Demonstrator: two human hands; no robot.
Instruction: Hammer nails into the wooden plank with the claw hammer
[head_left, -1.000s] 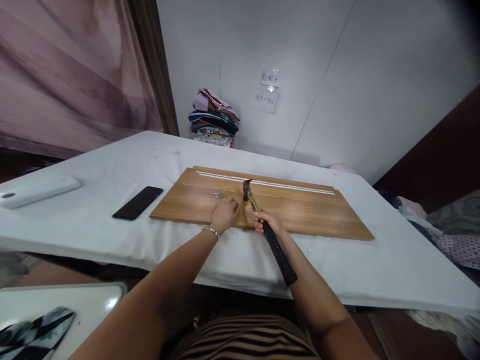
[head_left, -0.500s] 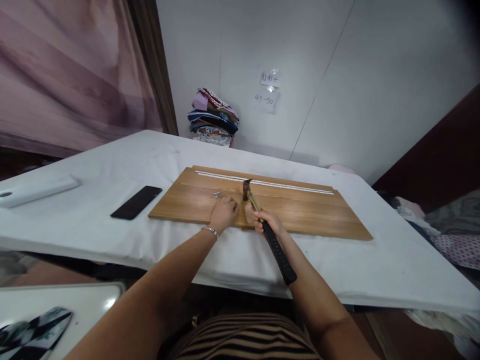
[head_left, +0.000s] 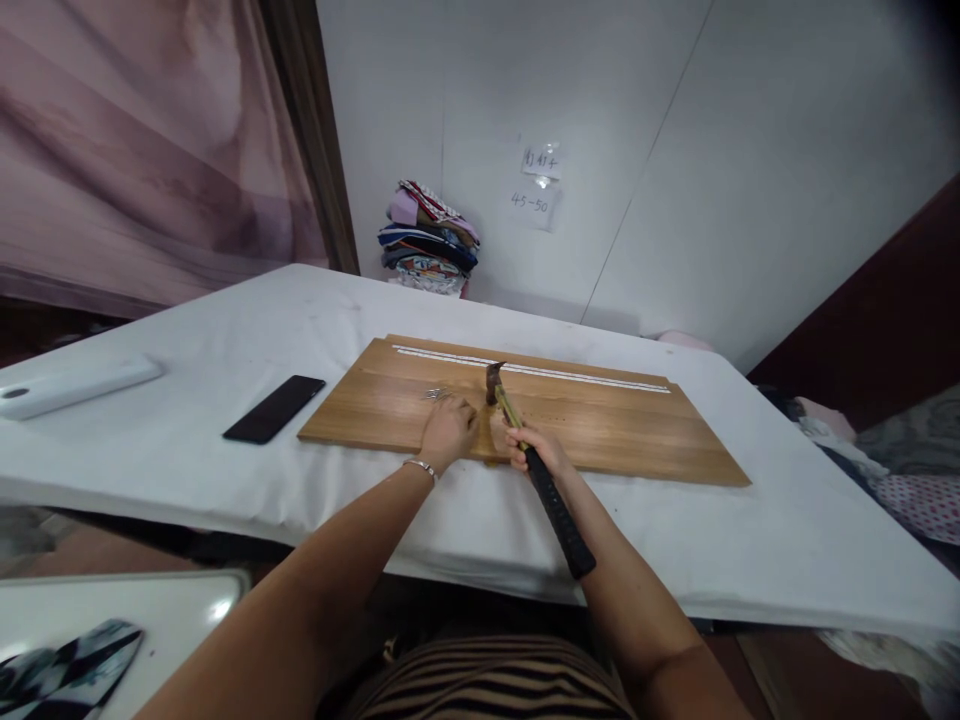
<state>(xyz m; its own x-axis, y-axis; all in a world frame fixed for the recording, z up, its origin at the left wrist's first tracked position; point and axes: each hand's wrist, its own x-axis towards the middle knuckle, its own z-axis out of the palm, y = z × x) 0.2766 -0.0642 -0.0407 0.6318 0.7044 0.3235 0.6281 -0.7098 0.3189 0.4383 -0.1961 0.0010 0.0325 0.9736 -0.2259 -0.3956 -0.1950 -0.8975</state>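
A claw hammer (head_left: 559, 515) with a black grip is held in my right hand (head_left: 541, 448), fingers wrapped around its shaft. Its rusty head is low over a wooden board (head_left: 645, 425), close to the fingertips of my left hand (head_left: 450, 430). That hand rests on the board with its fingers curled together; whatever they pinch is hidden. Just beyond my left knuckles lies a small pile of nails (head_left: 434, 393). A row of tiny dark spots marks the wood to the right of the hammer.
Two white strips (head_left: 532, 369) run along the board's far side. To the left, a black phone (head_left: 274, 409) and a long white object (head_left: 82, 388) lie on the white tablecloth (head_left: 675, 560). Folded clothes (head_left: 429, 240) are stacked by the wall.
The whole view has shifted slightly downward in the picture. My hands and the hammer keep nearly the same position against the board.
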